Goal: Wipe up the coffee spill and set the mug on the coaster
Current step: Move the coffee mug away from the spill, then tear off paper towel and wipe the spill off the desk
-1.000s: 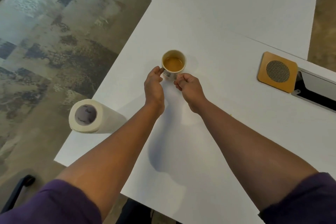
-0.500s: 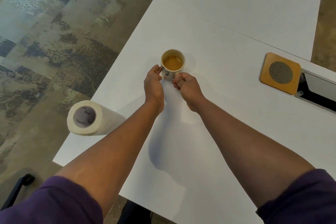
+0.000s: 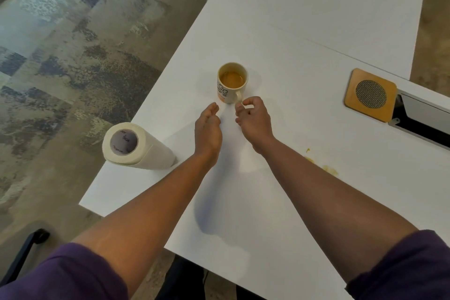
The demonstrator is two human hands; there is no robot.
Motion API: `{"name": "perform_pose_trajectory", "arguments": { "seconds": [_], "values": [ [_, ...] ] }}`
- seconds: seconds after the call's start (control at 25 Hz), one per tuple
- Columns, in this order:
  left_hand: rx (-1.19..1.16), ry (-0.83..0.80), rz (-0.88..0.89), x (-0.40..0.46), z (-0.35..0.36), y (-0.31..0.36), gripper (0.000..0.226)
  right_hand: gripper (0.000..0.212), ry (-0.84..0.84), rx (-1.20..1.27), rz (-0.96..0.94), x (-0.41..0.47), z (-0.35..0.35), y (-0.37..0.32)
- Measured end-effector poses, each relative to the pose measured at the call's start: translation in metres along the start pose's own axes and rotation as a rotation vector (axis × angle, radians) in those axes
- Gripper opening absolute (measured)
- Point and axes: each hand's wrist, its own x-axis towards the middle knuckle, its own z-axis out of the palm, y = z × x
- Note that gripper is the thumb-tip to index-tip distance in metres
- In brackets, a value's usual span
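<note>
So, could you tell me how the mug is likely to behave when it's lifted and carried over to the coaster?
The mug holds coffee well up its walls, so it will probably feel fairly heavy and could slosh if tilted or jerked. It looks like rigid glazed ceramic, so likely smooth, and breakable if dropped. Its handle faces the right hand, which should allow a steady grip.

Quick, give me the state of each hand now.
Left hand: open, empty, just short of the mug.
Right hand: fingers loosely curled, holding nothing.
</note>
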Motion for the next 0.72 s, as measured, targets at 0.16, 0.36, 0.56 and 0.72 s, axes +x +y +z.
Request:
{"name": "perform_pose_trajectory", "arguments": {
  "seconds": [0.16, 0.36, 0.56, 0.72],
  "values": [
    [0.352, -0.020, 0.188, -0.042, -0.021, -0.007, 0.051, 0.007, -0.058, -0.028, -0.043, -0.031, -0.005, 0.002],
    [0.595, -0.080, 0.477, -0.103, -0.054, 0.007, 0.047, 0.025, -0.239, -0.132, -0.234, -0.089, -0.003, -0.009],
    [0.791, -0.032, 0.718, -0.140, -0.093, 0.046, 0.037, 0.034, -0.387, -0.202, -0.414, -0.134, 0.008, -0.038],
    [0.921, 0.106, 0.766, -0.139, -0.135, 0.068, 0.046, 0.053, -0.453, -0.265, -0.361, -0.156, 0.029, -0.059]
  ]
}}
